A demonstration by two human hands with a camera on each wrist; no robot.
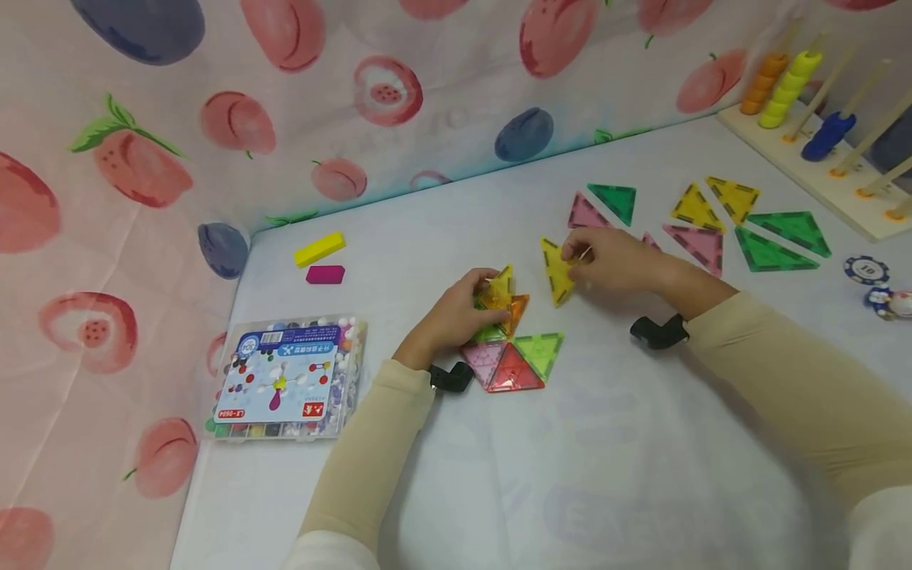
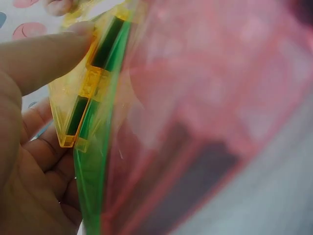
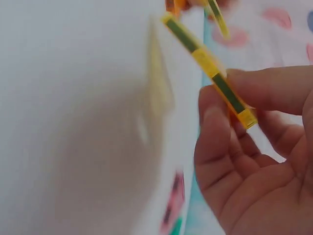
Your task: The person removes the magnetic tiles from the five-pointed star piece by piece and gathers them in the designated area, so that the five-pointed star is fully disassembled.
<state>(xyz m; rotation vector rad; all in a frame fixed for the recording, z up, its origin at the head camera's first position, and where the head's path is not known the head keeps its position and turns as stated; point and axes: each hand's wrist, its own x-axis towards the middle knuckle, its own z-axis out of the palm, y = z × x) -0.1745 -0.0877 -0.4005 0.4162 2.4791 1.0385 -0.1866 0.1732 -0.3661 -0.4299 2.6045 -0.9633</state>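
Observation:
My right hand (image 1: 616,260) pinches a yellow triangular magnetic tile (image 1: 555,273) between thumb and fingers. In the right wrist view that yellow tile (image 3: 205,61) is seen nearly edge-on, off the table. My left hand (image 1: 459,311) holds another yellow triangular tile (image 1: 503,283) at a group of joined tiles. This group includes an orange tile (image 1: 518,310), a pink one (image 1: 483,361), a red one (image 1: 514,372) and a light green one (image 1: 541,352). The left wrist view has my thumb on the yellow tile (image 2: 68,105), beside a green tile (image 2: 90,196); a blurred pink tile (image 2: 205,88) fills the foreground.
Loose triangular tiles lie behind my right hand: green (image 1: 617,203), pink (image 1: 586,212), yellow (image 1: 735,198) and others. Left stand a plastic case (image 1: 285,380), a yellow block (image 1: 320,249) and a magenta block (image 1: 325,275). Right are a bead stand (image 1: 805,146) and a poker chip (image 1: 866,270).

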